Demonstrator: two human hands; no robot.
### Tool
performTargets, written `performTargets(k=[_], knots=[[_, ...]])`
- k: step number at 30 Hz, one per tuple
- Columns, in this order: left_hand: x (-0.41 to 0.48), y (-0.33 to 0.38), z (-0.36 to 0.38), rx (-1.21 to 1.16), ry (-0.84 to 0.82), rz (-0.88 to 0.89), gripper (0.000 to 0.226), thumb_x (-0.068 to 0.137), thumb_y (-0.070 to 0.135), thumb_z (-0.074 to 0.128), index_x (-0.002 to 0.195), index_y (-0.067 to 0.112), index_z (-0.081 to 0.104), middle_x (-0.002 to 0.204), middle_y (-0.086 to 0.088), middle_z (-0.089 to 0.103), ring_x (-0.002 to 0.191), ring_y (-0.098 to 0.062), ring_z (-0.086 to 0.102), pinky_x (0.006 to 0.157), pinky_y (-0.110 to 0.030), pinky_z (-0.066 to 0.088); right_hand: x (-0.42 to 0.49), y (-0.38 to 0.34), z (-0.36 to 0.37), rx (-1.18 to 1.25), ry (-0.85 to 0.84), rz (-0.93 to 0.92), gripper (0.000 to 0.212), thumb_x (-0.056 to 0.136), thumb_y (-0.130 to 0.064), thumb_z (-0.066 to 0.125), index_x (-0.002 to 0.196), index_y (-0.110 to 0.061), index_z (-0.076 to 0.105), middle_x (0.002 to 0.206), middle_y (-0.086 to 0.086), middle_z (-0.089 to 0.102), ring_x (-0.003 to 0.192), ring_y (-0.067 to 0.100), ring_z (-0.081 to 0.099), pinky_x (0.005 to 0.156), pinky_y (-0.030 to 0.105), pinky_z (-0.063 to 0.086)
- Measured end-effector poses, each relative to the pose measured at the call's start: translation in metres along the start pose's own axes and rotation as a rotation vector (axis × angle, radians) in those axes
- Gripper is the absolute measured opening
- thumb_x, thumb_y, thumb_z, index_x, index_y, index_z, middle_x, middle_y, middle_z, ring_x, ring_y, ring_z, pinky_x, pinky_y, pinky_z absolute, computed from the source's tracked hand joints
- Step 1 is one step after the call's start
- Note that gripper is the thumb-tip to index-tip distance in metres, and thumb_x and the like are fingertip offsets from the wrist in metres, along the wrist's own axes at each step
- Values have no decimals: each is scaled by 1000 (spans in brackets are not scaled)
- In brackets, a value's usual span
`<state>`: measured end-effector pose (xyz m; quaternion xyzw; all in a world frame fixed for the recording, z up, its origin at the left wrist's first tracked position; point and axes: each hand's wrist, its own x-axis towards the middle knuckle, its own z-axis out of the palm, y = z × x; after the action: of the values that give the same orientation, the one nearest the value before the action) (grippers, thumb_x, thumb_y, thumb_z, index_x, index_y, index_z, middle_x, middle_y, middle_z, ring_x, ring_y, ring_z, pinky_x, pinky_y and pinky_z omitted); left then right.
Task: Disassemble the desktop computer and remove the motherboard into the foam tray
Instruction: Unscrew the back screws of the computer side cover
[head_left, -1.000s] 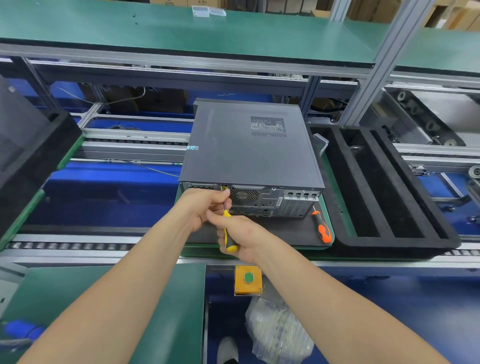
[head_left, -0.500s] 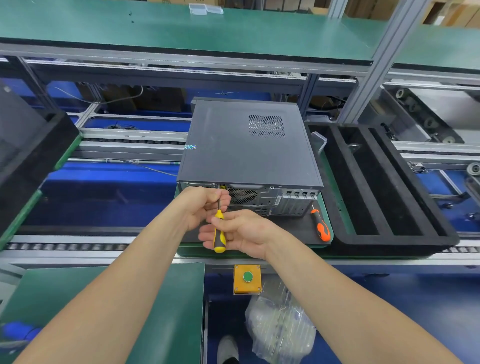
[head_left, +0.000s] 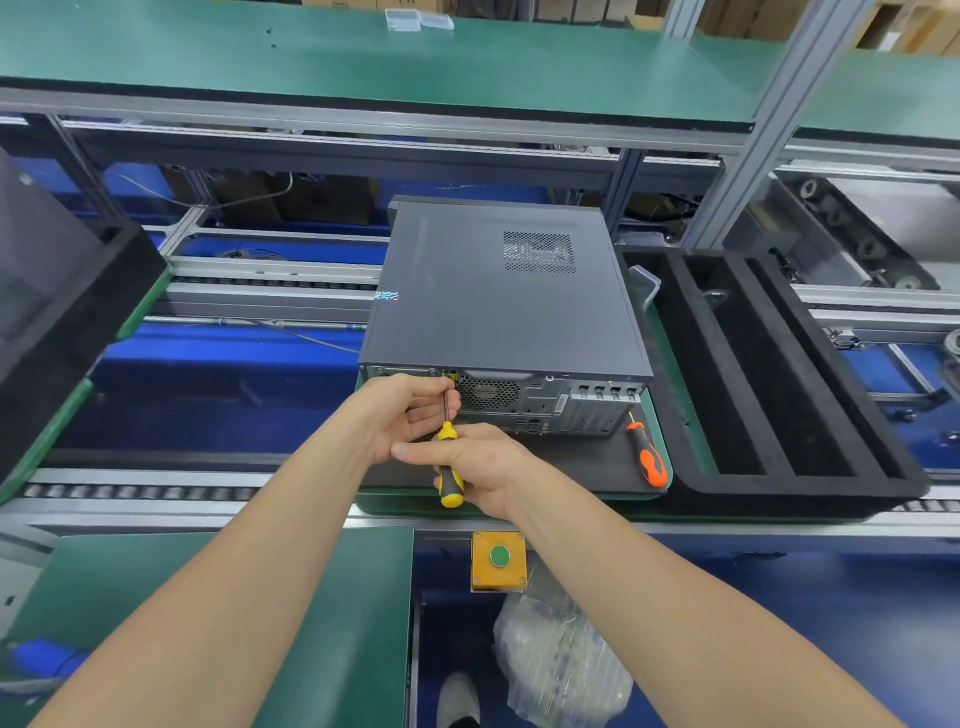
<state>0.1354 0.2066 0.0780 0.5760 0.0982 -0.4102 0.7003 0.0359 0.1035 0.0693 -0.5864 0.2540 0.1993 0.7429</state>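
A dark grey desktop computer lies flat on a black mat, its cover closed and its rear panel facing me. My right hand grips the handle of a yellow-and-black screwdriver. The shaft points up to the upper left of the rear panel. My left hand curls round the shaft just below the tip, against the panel. A black foam tray with three long slots lies to the right of the computer.
An orange-and-black screwdriver lies on the mat at the computer's right rear corner. A yellow box with a green button sits below the conveyor edge. Another black foam tray stands at far left. A green shelf runs overhead.
My right hand has turned on the screwdriver handle, and the handle has swung slightly between frames. My left hand stays on the shaft at the rear panel. The view has shifted a little.
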Motion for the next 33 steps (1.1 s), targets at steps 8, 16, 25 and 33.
performTargets(k=[8, 16, 25, 33], knots=[[2, -2, 8, 91, 100, 117, 18, 89, 4, 76, 104, -5, 71, 84, -15, 73, 66, -15, 74, 61, -23, 61, 0, 3, -4, 46, -44, 84, 33, 84, -40, 84, 95, -15, 66, 72, 0, 51, 65, 15, 48, 62, 29, 51], [5, -1, 9, 71, 52, 69, 16, 101, 0, 58, 112, -4, 69, 86, -10, 74, 72, -12, 72, 62, -21, 60, -16, 3, -30, 285, -417, 43, 36, 106, -7, 47, 140, 6, 52, 129, 27, 66, 125, 42, 63, 104, 56, 52], [0, 0, 4, -107, -44, 11, 22, 104, 0, 49, 114, -4, 68, 90, -11, 78, 75, -16, 77, 63, -26, 62, -6, 8, -14, 75, -118, -48, 20, 80, -21, 90, 84, -17, 71, 77, 4, 68, 67, 18, 66, 61, 30, 57], [-1, -2, 4, -32, -33, 2, 15, 96, 16, 70, 104, 3, 70, 91, -10, 75, 75, -15, 74, 66, -23, 61, -8, 3, -4, 15, -29, 1, 25, 80, -37, 89, 62, -26, 74, 58, -12, 57, 58, 7, 48, 49, 19, 42]])
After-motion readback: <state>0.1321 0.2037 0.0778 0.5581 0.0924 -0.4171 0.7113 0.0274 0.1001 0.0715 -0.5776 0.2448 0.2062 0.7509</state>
